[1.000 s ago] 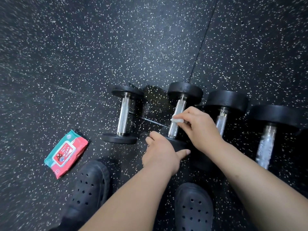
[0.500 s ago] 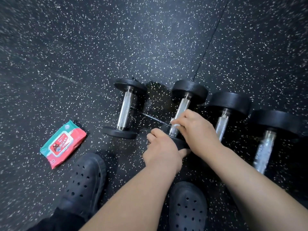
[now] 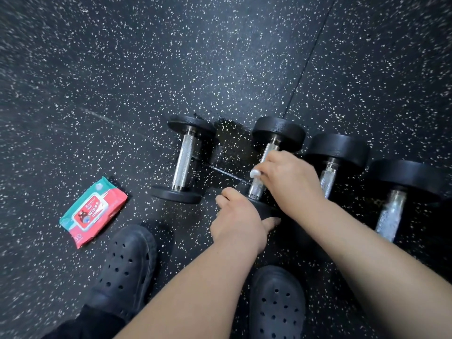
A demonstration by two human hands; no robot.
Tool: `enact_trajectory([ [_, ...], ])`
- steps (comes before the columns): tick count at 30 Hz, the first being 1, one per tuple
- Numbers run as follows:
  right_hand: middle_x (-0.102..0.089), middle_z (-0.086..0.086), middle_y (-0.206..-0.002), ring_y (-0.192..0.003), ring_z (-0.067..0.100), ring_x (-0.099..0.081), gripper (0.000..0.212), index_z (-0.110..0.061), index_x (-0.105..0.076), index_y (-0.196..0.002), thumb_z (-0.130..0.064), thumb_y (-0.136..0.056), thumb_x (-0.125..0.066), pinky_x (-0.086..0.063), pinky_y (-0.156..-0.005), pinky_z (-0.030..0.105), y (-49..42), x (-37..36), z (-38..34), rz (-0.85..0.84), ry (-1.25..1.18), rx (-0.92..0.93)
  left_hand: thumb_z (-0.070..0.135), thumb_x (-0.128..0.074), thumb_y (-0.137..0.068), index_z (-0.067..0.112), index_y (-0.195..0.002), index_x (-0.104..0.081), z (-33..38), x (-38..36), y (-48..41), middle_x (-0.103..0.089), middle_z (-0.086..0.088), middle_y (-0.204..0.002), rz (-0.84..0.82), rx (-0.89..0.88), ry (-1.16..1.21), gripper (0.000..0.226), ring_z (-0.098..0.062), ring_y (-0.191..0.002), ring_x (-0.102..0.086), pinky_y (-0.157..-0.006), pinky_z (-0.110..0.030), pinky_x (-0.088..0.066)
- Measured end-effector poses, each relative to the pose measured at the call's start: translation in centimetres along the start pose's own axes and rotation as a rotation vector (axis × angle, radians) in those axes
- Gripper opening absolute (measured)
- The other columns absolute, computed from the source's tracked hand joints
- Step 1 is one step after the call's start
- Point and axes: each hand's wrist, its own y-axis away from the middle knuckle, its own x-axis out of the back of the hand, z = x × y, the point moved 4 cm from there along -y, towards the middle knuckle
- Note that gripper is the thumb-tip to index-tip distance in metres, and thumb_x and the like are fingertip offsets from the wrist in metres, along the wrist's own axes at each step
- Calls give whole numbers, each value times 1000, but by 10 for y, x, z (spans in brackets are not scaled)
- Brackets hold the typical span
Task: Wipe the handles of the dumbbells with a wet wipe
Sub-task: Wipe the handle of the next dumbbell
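**Inspector:** Begin nearest. What stands at the near side of the floor (image 3: 146,69)?

**Assistant:** Two black perforated clogs, the left clog (image 3: 124,272) and the right clog (image 3: 276,304), toes pointing at a row of four weights.

**Inspector:** The hands?

**Assistant:** The left hand (image 3: 239,221) grips the near head of the second dumbbell (image 3: 278,133), fingers curled over its rim and thumb underneath. Just beyond it, the right hand (image 3: 291,177) pinches a small bunched wet wipe (image 3: 254,172) against that dumbbell's knurled handle (image 3: 256,188), about midway along the bar, fingers close together.

**Inspector:** The rest of the row?

**Assistant:** The first dumbbell (image 3: 183,162) lies to the left, apart and untouched. The third dumbbell (image 3: 337,152) and fourth dumbbell (image 3: 403,179) lie to the right, their far heads close together. The wipes packet (image 3: 94,211) lies flat, further left, near the left clog. Beyond the row runs a floor seam (image 3: 308,57).

**Inspector:** Hazards?

**Assistant:** Three, in my judgement.
- The wipe is bunched small, so the underside of the bar may go unwiped unless the weight is turned.
- The heads are round. If the left grip slackens, the dumbbell could roll toward the third one, and the right knuckles sit near it.
- The knurling could snag and shred the wet tissue.

I cannot tell whether the other handles have been wiped.
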Motion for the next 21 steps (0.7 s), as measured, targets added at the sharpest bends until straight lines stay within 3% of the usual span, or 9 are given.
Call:
enact_trajectory([
  [1,-45,-10,-77,-78,17,-60,25,-30,-67,-71,-19,-74,-89,-31,-56,26,-8,4,0,-42,61,-13,76,-81,-72,6,-143,-24,0,0,0,-40,-6,-142,1,0,6,114,-26,-118,-64,-75,-37,-42],
  [3,-31,-4,-76,-83,27,-55,33,-16,-46,-67,-2,-82,-72,-42,-65,34,-16,11,-7,-158,95,40,76,-81,-71,6,-143,-24,0,0,-1,-40,-7,-143,3,1,18,116,-26,-118,-64,-75,-37,-42],
  [6,-40,7,-84,-92,31,-52,22,-6,-45,-76,1,-91,-59,-49,-76,40,-18,17,-24,-336,142,136,75,-82,-70,7,-142,-25,-1,1,-1,-40,-6,-142,-4,3,32,114,-25,-115,-65,-73,-38,-43],
  [8,-25,5,-76,-92,29,-48,36,-9,-30,-69,2,-92,-56,-52,-88,42,-22,16,-25,-368,184,134,75,-82,-71,7,-141,-25,-1,1,0,-40,-6,-142,-3,-3,35,113,-25,-115,-65,-73,-38,-44],
  [10,-28,2,-78,-91,29,-48,28,-8,-41,-73,-6,-96,-57,-50,-82,40,-32,20,-20,-315,191,74,75,-82,-70,7,-141,-25,-1,1,0,-40,-6,-142,0,-4,45,114,-26,-114,-65,-73,-38,-44],
  [12,-49,0,-91,-96,29,-61,11,-17,-64,-90,-16,-100,-61,-42,-68,36,-36,23,-20,-231,219,40,74,-83,-70,8,-141,-25,-1,2,0,-40,-5,-142,-2,-2,53,113,-26,-115,-65,-73,-38,-44],
  [14,-65,-1,-101,-90,30,-64,14,-22,-64,-87,-19,-101,-63,-40,-64,35,-36,15,-30,-258,219,52,74,-84,-70,8,-141,-25,-1,3,0,-40,-5,-142,-8,-2,56,113,-26,-116,-65,-74,-38,-43],
  [17,-65,1,-89,-78,31,-62,29,-19,-52,-74,-17,-99,-65,-39,-58,34,-41,10,-39,-313,241,58,73,-84,-70,8,-141,-25,-1,2,0,-40,-5,-142,-11,-7,57,113,-26,-117,-65,-75,-38,-43],
  [21,-70,3,-102,-90,31,-71,8,-17,-72,-98,-14,-98,-64,-41,-62,35,-49,21,-32,-270,267,12,72,-85,-69,10,-141,-25,-1,4,-1,-39,-4,-141,-21,5,79,113,-25,-117,-64,-75,-38,-43],
])
